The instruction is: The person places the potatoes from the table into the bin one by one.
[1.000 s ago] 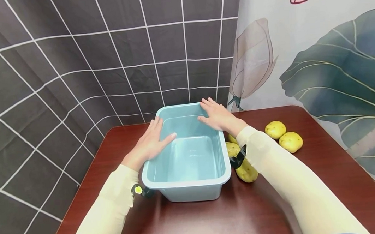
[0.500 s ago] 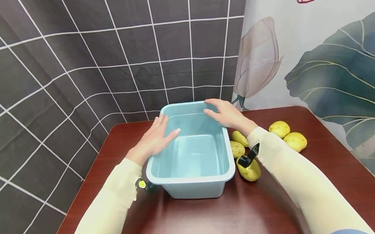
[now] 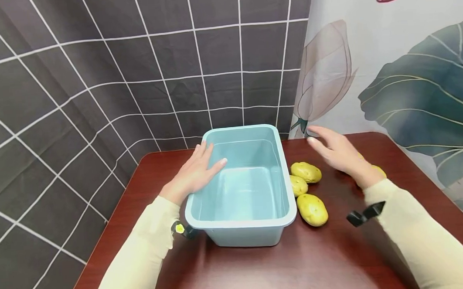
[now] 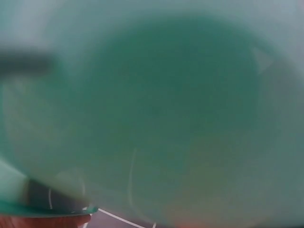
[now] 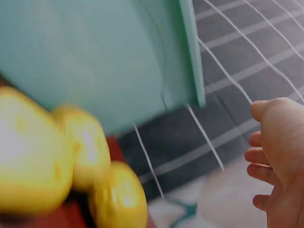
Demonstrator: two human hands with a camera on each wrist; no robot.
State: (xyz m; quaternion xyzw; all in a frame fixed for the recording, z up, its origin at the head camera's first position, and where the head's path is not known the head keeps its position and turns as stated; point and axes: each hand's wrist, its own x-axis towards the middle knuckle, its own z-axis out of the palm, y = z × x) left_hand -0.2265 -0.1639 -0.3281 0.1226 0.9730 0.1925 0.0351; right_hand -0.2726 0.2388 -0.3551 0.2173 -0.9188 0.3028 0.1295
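Note:
A light blue plastic basin (image 3: 241, 224) stands on the table. My left hand (image 3: 191, 172) rests on its left rim, fingers straight and thumb over the inside. To the right of the basin lie three yellow potatoes: one behind (image 3: 306, 172), one against the wall (image 3: 298, 186) and one in front (image 3: 312, 210). My right hand (image 3: 339, 153) is in the air beyond them, fingers loose, holding nothing. It partly hides more potatoes (image 3: 379, 171). In the right wrist view the hand (image 5: 285, 152) is apart from the basin wall (image 5: 85, 57). Blurred basin wall (image 4: 166, 104) fills the left wrist view.
The reddish-brown table (image 3: 254, 270) extends in front of the basin and to both sides. A dark curtain with white grid lines (image 3: 219, 53) hangs behind and to the left. A white curtain with a lotus print (image 3: 326, 74) hangs at the right.
My right hand has left the basin's far right rim and moved right, over the table. The potatoes beside the basin are now uncovered. The left hand stays on the rim.

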